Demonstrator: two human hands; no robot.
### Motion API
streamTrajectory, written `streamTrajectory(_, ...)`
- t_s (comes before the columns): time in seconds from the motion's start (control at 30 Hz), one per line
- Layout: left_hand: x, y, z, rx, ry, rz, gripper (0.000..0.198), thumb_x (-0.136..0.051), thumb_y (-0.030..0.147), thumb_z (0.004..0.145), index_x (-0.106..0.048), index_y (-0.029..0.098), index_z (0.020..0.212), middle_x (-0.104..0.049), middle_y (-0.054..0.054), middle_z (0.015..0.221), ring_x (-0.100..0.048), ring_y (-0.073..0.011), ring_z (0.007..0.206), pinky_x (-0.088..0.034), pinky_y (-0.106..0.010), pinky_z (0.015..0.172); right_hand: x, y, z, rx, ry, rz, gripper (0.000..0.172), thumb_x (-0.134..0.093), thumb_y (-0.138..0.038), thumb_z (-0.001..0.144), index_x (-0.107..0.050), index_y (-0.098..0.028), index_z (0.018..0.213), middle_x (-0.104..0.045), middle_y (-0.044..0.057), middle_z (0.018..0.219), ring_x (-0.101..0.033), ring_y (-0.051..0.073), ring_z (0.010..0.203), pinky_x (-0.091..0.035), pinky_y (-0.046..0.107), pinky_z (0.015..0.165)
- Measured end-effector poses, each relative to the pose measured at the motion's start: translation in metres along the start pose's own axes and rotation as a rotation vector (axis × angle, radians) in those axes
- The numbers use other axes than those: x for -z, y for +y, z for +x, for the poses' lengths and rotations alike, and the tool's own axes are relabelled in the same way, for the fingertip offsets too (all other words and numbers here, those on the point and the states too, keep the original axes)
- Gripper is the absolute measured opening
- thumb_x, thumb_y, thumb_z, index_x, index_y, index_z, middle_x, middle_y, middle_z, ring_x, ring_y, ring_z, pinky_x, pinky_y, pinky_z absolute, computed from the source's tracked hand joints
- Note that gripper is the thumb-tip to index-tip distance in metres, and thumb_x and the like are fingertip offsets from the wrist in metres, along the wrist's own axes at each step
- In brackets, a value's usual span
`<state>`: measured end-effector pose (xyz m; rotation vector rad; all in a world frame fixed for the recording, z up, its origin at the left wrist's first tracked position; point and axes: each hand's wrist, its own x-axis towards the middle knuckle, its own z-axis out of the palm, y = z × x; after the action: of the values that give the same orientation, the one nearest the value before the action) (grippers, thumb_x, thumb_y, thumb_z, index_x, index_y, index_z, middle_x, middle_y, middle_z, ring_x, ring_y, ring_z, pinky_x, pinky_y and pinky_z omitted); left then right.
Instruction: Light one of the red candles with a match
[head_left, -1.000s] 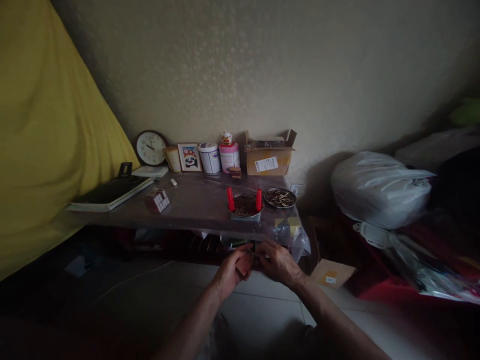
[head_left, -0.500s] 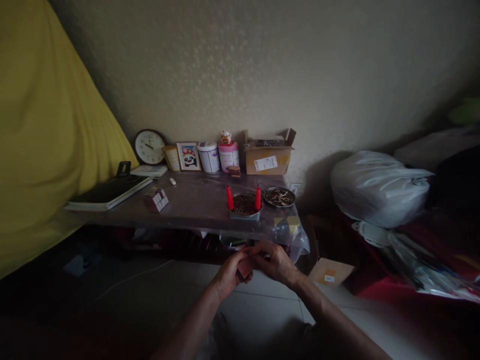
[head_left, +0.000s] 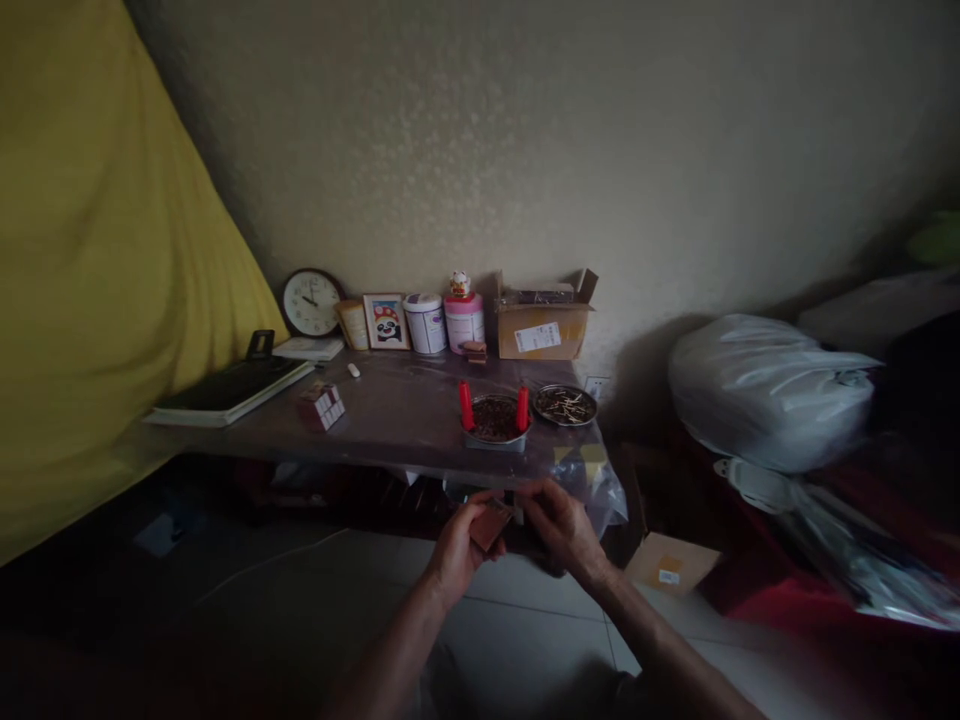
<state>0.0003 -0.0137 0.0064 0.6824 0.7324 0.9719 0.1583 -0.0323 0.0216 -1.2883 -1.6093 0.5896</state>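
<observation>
The left hand [head_left: 457, 548] grips a small reddish-brown box [head_left: 491, 525], fingers curled round its near end, so that the box juts up and to the right. The right hand [head_left: 559, 522] meets it from the other side, fingertips pinched at the box's upper right corner; whether they hold anything of their own is too dark and small to tell. The two hands are close together, joined only by the box, in front of and below the table [head_left: 397, 420] edge, over the tiled floor [head_left: 525, 620].

Just beyond the hands, at the table's near edge, sits a bowl [head_left: 495, 420] of dark stuff with two red candles [head_left: 466, 405] upright, one at each side of it. Just right of it lies a metal dish [head_left: 565, 405] of pale sticks. A crumpled clear bag [head_left: 592, 480] hangs off the table's right corner.

Farther left on the table is a block of small boxes [head_left: 321, 407], then a dark book [head_left: 232, 385] with a clip on it. Along the wall stand a clock [head_left: 310, 302], a framed picture [head_left: 387, 321], a white tub [head_left: 425, 323], a pink tub [head_left: 464, 320] with a small figure on top, and an open carton [head_left: 544, 325].

A yellow cloth [head_left: 90, 280] fills the left. To the right, a white sack [head_left: 765, 390] rests on red things, and a flat cardboard box [head_left: 671, 565] lies on the floor below.
</observation>
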Motion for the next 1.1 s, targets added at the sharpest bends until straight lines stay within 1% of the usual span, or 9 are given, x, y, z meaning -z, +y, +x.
streamTrajectory(0.1, 0.001, 0.001, 0.001, -0.042, 0.029, 0.004, 0.024, -0.05, 0.028, 0.072, -0.059, 0.018, 0.092, -0.066, -0.001, 0.066, -0.055, -0.0127, 0.043, -0.033, -0.024, 0.042, -0.005, -0.004, -0.005, 0.138, -0.046, -0.139, 0.011, -0.051, -0.026, 0.084, -0.057, -0.02, 0.091, -0.061, 0.002, 0.084, -0.058, 0.015, 0.079, -0.046, 0.027, 0.073)
streamTrajectory(0.17, 0.001, 0.001, 0.001, -0.07, 0.032, 0.003, 0.02, -0.05, 0.028, 0.072, -0.059, 0.018, 0.087, -0.067, -0.001, 0.066, -0.055, -0.0129, 0.046, -0.034, -0.024, 0.043, -0.009, -0.008, -0.009, 0.187, -0.081, -0.186, 0.014, -0.053, -0.024, 0.083, -0.055, -0.02, 0.097, -0.06, 0.003, 0.089, -0.057, 0.017, 0.084, -0.046, 0.028, 0.076)
streamTrajectory(0.27, 0.002, 0.001, 0.002, -0.081, 0.037, -0.019, 0.016, -0.052, 0.03, 0.07, -0.059, 0.019, 0.079, -0.068, -0.001, 0.071, -0.057, -0.0134, 0.054, -0.033, -0.023, 0.045, -0.015, -0.012, -0.014, 0.206, -0.114, -0.212, 0.022, -0.056, -0.021, 0.081, -0.052, -0.022, 0.102, -0.058, 0.005, 0.095, -0.055, 0.019, 0.091, -0.045, 0.031, 0.081)
streamTrajectory(0.4, -0.001, 0.0, 0.003, -0.093, 0.085, -0.013, 0.01, -0.053, 0.03, 0.068, -0.056, 0.02, 0.071, -0.065, 0.001, 0.066, -0.056, -0.0138, 0.058, -0.033, -0.023, 0.047, -0.022, -0.014, -0.017, 0.225, -0.124, -0.208, 0.026, -0.059, -0.022, 0.08, -0.05, -0.022, 0.104, -0.057, 0.005, 0.096, -0.054, 0.02, 0.091, -0.046, 0.032, 0.081)
streamTrajectory(0.5, -0.002, -0.001, 0.004, -0.13, 0.105, -0.002, 0.007, -0.054, 0.027, 0.068, -0.056, 0.02, 0.068, -0.063, 0.002, 0.065, -0.057, -0.0148, 0.066, -0.037, -0.023, 0.055, -0.024, -0.014, -0.019, 0.235, -0.127, -0.249, 0.027, -0.059, -0.024, 0.08, -0.05, -0.022, 0.105, -0.056, 0.005, 0.096, -0.054, 0.02, 0.09, -0.046, 0.033, 0.08)
streamTrajectory(0.6, -0.001, -0.003, 0.005, -0.167, 0.107, 0.022, 0.007, -0.055, 0.025, 0.068, -0.057, 0.02, 0.066, -0.062, 0.002, 0.065, -0.056, -0.0149, 0.069, -0.04, -0.024, 0.063, -0.025, -0.016, -0.019, 0.243, -0.127, -0.288, 0.029, -0.061, -0.027, 0.078, -0.049, -0.022, 0.104, -0.055, 0.006, 0.095, -0.054, 0.021, 0.089, -0.047, 0.035, 0.079)
streamTrajectory(0.73, 0.003, -0.007, 0.007, -0.204, 0.09, 0.053, 0.008, -0.053, 0.025, 0.07, -0.059, 0.019, 0.068, -0.061, 0.001, 0.068, -0.055, -0.0153, 0.071, -0.04, -0.025, 0.066, -0.026, -0.015, -0.02, 0.261, -0.125, -0.31, 0.036, -0.065, -0.026, 0.075, -0.048, -0.022, 0.106, -0.054, 0.006, 0.097, -0.054, 0.022, 0.09, -0.048, 0.036, 0.08)
streamTrajectory(0.93, 0.007, -0.009, 0.009, -0.248, 0.054, 0.099, 0.011, -0.052, 0.027, 0.073, -0.06, 0.02, 0.076, -0.063, -0.001, 0.078, -0.056, -0.0179, 0.081, -0.041, -0.027, 0.071, -0.024, -0.016, -0.017, 0.262, -0.119, -0.304, 0.026, -0.06, -0.024, 0.078, -0.049, -0.022, 0.102, -0.055, 0.006, 0.095, -0.055, 0.021, 0.09, -0.047, 0.036, 0.08)
streamTrajectory(1.1, 0.006, -0.003, 0.004, -0.247, -0.002, 0.149, 0.024, -0.053, 0.038, 0.076, -0.061, 0.02, 0.089, -0.065, -0.004, 0.088, -0.057, -0.0211, 0.086, -0.043, -0.029, 0.068, -0.017, -0.015, -0.012, 0.187, -0.115, -0.255, 0.022, -0.057, -0.027, 0.081, -0.052, -0.021, 0.102, -0.058, 0.006, 0.093, -0.057, 0.02, 0.088, -0.048, 0.034, 0.079)
